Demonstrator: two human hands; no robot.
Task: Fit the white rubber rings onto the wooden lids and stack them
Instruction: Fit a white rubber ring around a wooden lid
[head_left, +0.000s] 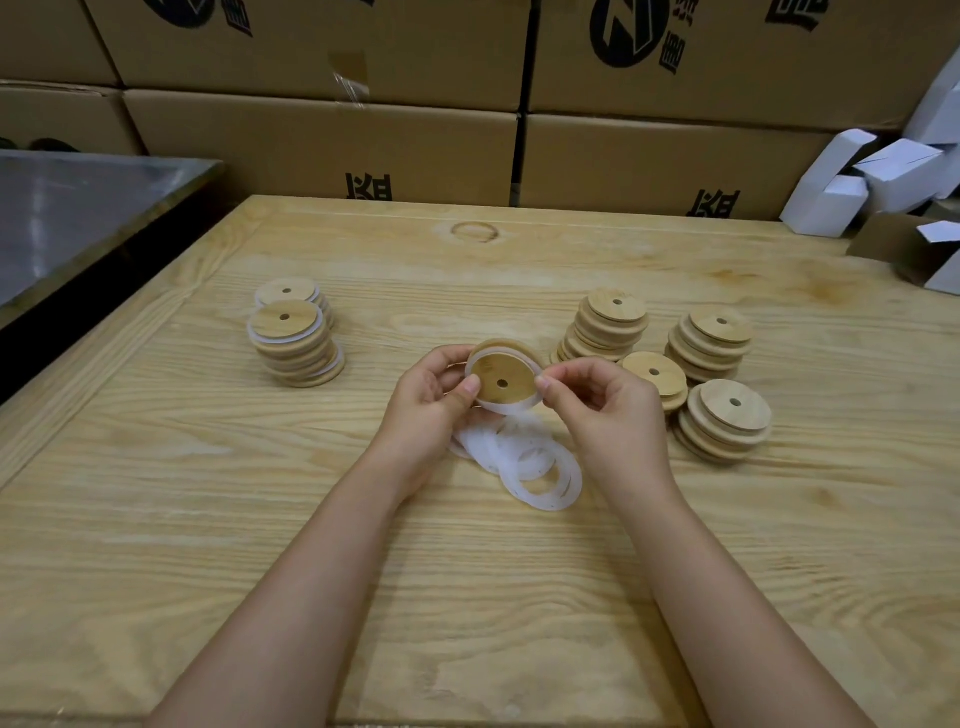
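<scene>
A round wooden lid (503, 378) with a centre hole is held tilted toward me above the table, a white rubber ring (511, 409) around its rim. My left hand (434, 397) grips its left edge, thumb on the face. My right hand (605, 410) pinches the ring at the right edge. A loose pile of white rings (530, 460) lies on the table just below the hands. Two stacks of lids with rings (296, 338) stand at the left. Several stacks of bare lids (670, 358) stand at the right.
The wooden table (311, 519) has a raised border. Brown cardboard boxes (363, 130) form a wall behind it. White folded cartons (878, 176) pile at the back right corner. A plastic-covered surface (78, 208) lies to the left.
</scene>
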